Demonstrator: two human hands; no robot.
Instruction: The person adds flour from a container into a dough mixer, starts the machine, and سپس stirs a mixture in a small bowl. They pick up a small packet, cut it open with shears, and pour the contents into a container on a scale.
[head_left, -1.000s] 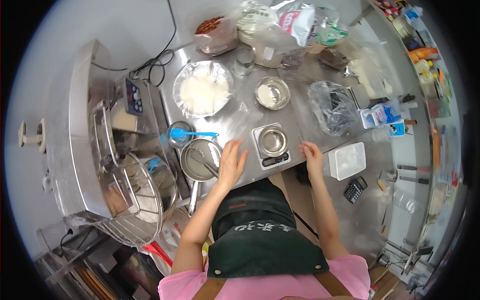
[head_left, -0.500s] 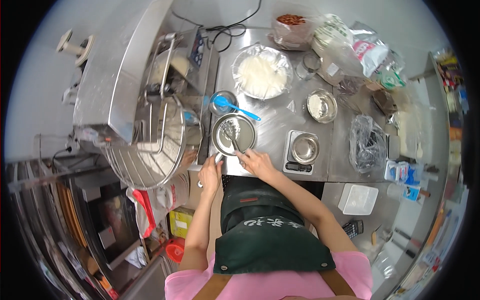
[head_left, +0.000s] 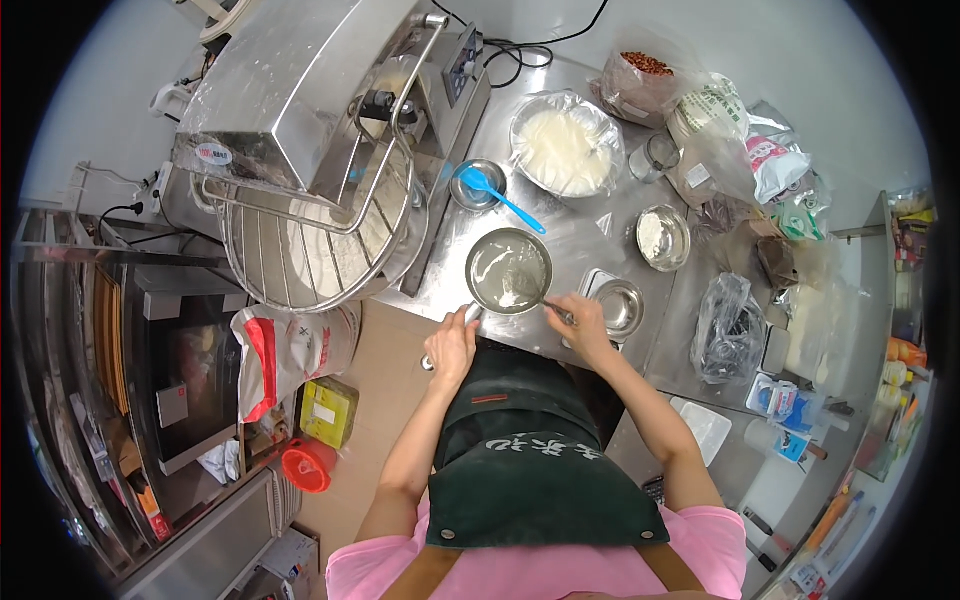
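My left hand is closed around the white handle of a saucepan, which stands near the front edge of the steel table. In the pan is a thin whitish liquid with paler streaks. My right hand, just right of the pan, grips a whisk by its metal handle. Its wires dip into the right side of the liquid and are blurred. Behind the pan, a blue brush or spatula rests across a small metal bowl.
At the left stands a large mixer with a wire guard over white flour or dough. A film-lined bowl of white stuff sits behind the pan. Rightward are a scale bearing a steel bowl, another metal bowl and several plastic bags.
The whisk has swung from the pan's left-middle to its right side, my right hand going with it. My left hand keeps the handle. The whole view has turned and shifted.
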